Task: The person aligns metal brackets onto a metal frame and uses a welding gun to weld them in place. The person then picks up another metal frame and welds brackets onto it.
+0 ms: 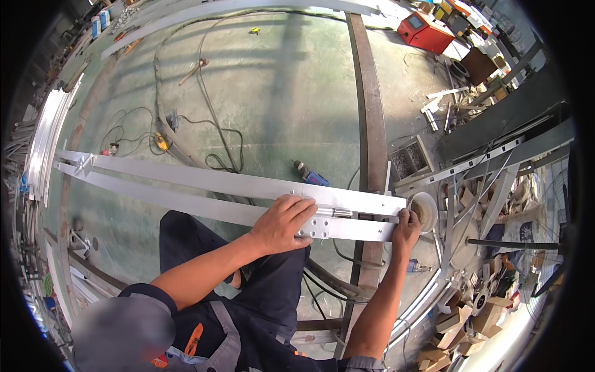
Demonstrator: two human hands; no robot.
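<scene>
Two long silvery metal bars (353, 200) run side by side across my front. Between them, toward their right end, sits a bracket plate with round holes (320, 227), and a shiny cylindrical rod (334, 212) lies just above it. My left hand (282, 223) is closed over the bracket, fingers on the upper side and thumb at its lower edge. At the right end of the bars my right hand (406, 232) is closed, its fingertips by the gap between the bars; whatever it pinches is hidden. Just beyond it stands a whitish round tub (424, 212).
A brown steel beam (370, 111) passes under the bars. A blue cordless drill (311, 173) lies past them, with black cables (226, 139) and a yellow power tool (161, 142) on the floor. Cardboard boxes (455, 319) and scrap crowd the right. A red machine (426, 32) stands far right.
</scene>
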